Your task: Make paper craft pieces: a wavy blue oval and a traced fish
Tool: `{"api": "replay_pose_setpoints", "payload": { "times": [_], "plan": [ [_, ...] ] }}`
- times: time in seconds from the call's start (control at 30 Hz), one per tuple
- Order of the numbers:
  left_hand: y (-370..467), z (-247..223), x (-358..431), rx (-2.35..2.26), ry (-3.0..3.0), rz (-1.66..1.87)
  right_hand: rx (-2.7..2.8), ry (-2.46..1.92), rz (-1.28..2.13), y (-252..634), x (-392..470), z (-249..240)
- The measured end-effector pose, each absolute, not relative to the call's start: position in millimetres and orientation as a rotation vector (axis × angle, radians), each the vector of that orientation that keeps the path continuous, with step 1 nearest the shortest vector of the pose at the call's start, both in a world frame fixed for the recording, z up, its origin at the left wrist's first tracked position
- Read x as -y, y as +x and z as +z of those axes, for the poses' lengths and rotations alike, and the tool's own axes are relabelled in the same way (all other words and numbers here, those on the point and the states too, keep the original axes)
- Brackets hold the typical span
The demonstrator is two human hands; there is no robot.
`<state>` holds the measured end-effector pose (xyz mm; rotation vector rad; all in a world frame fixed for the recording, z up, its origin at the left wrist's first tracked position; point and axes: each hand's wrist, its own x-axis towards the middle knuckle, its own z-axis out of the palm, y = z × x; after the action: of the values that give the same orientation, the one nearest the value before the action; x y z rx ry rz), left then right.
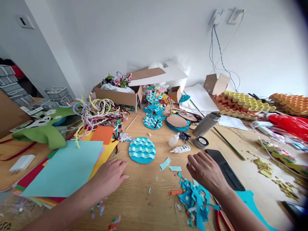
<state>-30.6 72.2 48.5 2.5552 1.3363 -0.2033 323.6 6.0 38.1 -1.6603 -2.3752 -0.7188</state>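
My left hand (110,173) rests low over the table beside the stack of coloured paper, its fingers loosely bent and the thumb apart, with nothing visible in it. My right hand (204,170) hovers near the blue paper scraps with its fingers curled; a small dark spot shows at the fingertips, too small to name. Between and beyond the hands lies a blue disc (142,150) with wavy pale strips across it. A white glue bottle (181,149) lies on its side, with a smaller squeeze bottle (173,140) behind it. Two pale blue paper pieces (165,164) lie nearby.
Coloured sheets (67,166) and pipe cleaners (96,110) lie left. A tiered blue paper craft (154,107) stands behind, beside cardboard discs (177,122). On the right are a metal flask (207,124), tape roll (201,142), black phone (226,170), blue scraps (196,202) and red-handled scissors (220,219).
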Motion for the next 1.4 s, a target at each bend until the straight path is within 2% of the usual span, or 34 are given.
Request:
{"api": "replay_pose_setpoints", "payload": {
  "times": [0.13,0.3,0.6,0.73,0.87,0.97,1.07,1.2,1.4],
  "plan": [
    [-2,33,-86,-1.413,2.775,-0.229,2.334,-1.588,-0.572,271,-34,47],
    [14,29,-94,-1.533,2.785,-0.279,2.367,-1.849,-0.332,218,-110,41],
    [27,15,-104,-1.507,2.774,-0.270,2.348,-2.018,-0.294,211,-177,6],
    [33,12,-112,-1.488,2.790,-0.231,2.338,-2.095,-0.307,224,-176,11],
    [41,11,-119,-1.482,2.804,-0.200,2.336,-2.079,-0.372,226,-139,38],
    [46,9,-125,-1.482,2.825,-0.177,2.326,-1.846,-0.462,228,-96,56],
    [50,9,-132,-1.472,2.848,-0.162,2.046,-1.614,-0.497,253,-63,63],
    [57,9,-143,-1.494,2.849,-0.152,1.557,-1.847,-0.319,305,-60,54],
    [67,8,-149,-1.529,2.854,-0.113,1.685,-2.105,0.054,326,-94,23]
  ]
}}
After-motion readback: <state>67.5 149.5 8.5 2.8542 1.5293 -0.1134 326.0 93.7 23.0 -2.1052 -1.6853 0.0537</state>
